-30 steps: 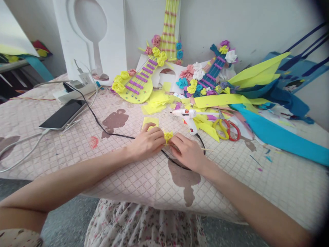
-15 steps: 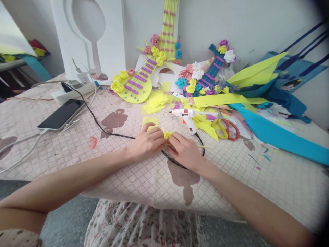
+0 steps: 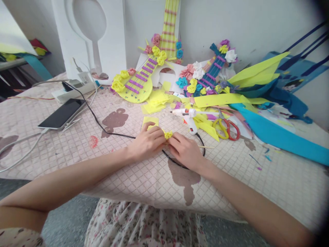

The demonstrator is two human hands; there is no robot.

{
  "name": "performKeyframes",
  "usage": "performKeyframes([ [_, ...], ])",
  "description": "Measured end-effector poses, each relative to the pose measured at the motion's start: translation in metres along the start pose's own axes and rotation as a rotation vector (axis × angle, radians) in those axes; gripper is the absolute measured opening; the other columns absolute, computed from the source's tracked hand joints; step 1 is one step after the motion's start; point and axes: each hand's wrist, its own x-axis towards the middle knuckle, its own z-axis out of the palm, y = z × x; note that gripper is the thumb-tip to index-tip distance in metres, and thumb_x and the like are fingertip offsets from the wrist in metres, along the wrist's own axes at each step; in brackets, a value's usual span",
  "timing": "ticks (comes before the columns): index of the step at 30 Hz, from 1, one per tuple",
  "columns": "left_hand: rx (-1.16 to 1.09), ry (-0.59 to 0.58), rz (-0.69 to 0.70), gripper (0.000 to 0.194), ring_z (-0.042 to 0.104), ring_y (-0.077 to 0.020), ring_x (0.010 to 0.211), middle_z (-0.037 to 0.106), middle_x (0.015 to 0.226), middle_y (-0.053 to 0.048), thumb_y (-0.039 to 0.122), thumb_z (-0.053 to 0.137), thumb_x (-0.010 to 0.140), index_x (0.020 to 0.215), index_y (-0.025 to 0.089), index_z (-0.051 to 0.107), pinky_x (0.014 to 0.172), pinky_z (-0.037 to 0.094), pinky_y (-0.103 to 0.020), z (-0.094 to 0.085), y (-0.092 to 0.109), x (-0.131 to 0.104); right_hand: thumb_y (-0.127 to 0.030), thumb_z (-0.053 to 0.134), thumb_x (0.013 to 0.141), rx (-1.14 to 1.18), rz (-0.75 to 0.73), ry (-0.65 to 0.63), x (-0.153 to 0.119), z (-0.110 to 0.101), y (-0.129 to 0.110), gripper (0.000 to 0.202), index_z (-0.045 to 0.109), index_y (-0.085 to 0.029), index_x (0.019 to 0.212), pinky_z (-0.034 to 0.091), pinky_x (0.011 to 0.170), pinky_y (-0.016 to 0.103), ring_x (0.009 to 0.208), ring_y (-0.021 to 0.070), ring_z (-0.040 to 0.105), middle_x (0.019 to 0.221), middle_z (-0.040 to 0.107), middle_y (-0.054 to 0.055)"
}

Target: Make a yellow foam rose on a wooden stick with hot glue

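Note:
A small crumpled yellow paper piece (image 3: 168,134) sits between my two hands over the patterned tablecloth. From the left, my left hand (image 3: 151,141) pinches it with curled fingers. My right hand (image 3: 185,149) closes on its other side, fingertips nearly touching the left ones. A thin wooden stick (image 3: 207,147) runs out beneath my right hand to the right. Just beyond my left hand lies a flat yellow paper square (image 3: 150,120). The white glue gun (image 3: 189,120) rests behind my right hand, its black cable passing under that hand.
Red-and-yellow scissors (image 3: 227,129) lie right of the glue gun, near yellow scraps and a long blue paper strip (image 3: 282,135). Flower-decorated paper guitars (image 3: 140,82) stand behind. At left are a phone (image 3: 61,114) and a power strip (image 3: 73,92).
The whole view has shifted very slightly. Both hands stay in place, with only a tiny change at the fingertips around the yellow paper.

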Motion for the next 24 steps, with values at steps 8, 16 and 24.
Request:
performKeyframes([
  [8,-0.022,-0.004,-0.005,0.015,0.055,-0.0152,0.088,0.062,0.086,-0.001,0.022,0.047,0.091,0.081,0.018,0.058,0.096,0.032,-0.040,-0.0020,-0.0006,0.0002,-0.024,0.037,0.094,0.030,0.010,-0.031,-0.0005,-0.0031,0.0003,0.021,0.056,-0.018,0.087,0.036,0.059,0.025,0.075,0.0133,0.054,0.088,0.056,0.004],
  [16,-0.016,0.005,-0.002,0.014,0.055,-0.0152,0.086,0.062,0.084,-0.001,0.023,0.049,0.090,0.080,0.018,0.058,0.096,0.032,-0.040,0.0003,-0.0002,-0.0002,-0.025,0.037,0.094,0.056,0.019,-0.032,-0.0009,-0.0018,0.0003,0.021,0.056,-0.018,0.087,0.036,0.058,0.025,0.074,0.0128,0.053,0.087,0.055,0.003],
  [24,-0.018,0.007,-0.001,0.014,0.055,-0.0151,0.086,0.062,0.084,-0.001,0.022,0.049,0.090,0.080,0.018,0.058,0.096,0.032,-0.040,-0.0002,0.0004,0.0001,-0.024,0.038,0.094,0.075,0.031,-0.054,-0.0022,-0.0006,0.0020,0.019,0.055,-0.018,0.089,0.037,0.060,0.025,0.075,0.0130,0.054,0.089,0.055,0.004],
])
